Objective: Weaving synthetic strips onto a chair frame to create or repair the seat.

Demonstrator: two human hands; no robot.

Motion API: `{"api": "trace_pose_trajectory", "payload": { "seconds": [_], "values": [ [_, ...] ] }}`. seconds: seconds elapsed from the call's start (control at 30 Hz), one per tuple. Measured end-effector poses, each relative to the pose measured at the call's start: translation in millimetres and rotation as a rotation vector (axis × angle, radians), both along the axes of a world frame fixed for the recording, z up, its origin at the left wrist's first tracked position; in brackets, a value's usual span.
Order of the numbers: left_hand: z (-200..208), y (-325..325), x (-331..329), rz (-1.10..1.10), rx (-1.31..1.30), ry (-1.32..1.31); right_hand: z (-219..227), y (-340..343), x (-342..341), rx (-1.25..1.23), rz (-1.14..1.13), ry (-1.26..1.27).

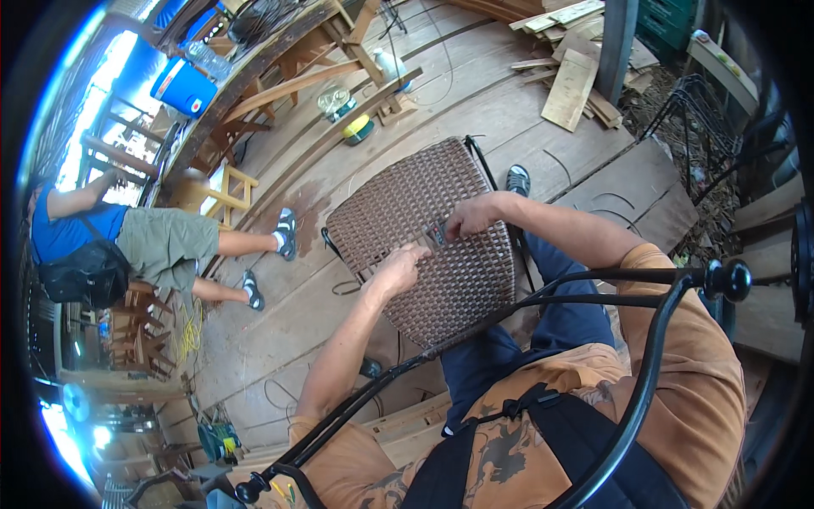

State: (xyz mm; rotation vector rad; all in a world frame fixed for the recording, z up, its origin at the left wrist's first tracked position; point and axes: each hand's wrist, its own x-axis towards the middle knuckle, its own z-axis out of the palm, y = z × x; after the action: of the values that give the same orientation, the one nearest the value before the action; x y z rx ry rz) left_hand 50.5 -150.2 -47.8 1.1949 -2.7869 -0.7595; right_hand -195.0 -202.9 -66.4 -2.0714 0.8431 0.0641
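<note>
The near edge of the woven brown seat (381, 204) is hidden behind a black metal frame (651, 356) that crosses the person's front; the co-worker (161, 242) at far left is blurred at the head, and the picture's corners fall into black; the seat lies mid-view, before the person's knees and above the plank floor (593, 191); the right hand (472, 216), fingers curled down, meets the weave beside a small dark object with red on it (435, 232), perhaps a tool; whether it grips this I cannot tell; the left hand (403, 267), half closed with forefinger extended, touches the weave just beside the object.
</note>
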Motion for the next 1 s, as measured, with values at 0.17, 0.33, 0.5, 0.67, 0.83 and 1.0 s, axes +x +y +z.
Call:
{"api": "trace_pose_trajectory", "payload": {
  "seconds": [0.17, 0.33, 0.5, 0.67, 0.83, 1.0],
  "values": [
    [20.5, 21.0, -22.2, 0.106, -0.022, -0.114, -0.3, -5.7, -47.9, -0.177, -0.103, 0.029],
    [1.3, 24.3, -14.5, 0.054, -0.189, 0.039, 6.9, 14.3, -35.4, -0.213, -0.068, 0.159],
    [34.6, 24.0, 65.5, 0.489, 0.598, 0.335, 48.4, 66.2, -69.1, 0.175, -0.641, -0.375],
    [65.2, 131.7, 138.9, 0.814, 0.410, 1.159, 46.5, 195.8, -127.3, 0.258, -0.908, -1.398],
    [110.0, 220.9, 89.4, 0.714, 0.067, 1.652, 40.4, 234.0, -85.5, 0.013, -0.984, -1.275],
    [101.5, 195.1, 100.1, 0.757, -0.102, 1.754, 54.6, 220.9, -86.6, -0.186, -1.006, -1.203]
  ]
}}
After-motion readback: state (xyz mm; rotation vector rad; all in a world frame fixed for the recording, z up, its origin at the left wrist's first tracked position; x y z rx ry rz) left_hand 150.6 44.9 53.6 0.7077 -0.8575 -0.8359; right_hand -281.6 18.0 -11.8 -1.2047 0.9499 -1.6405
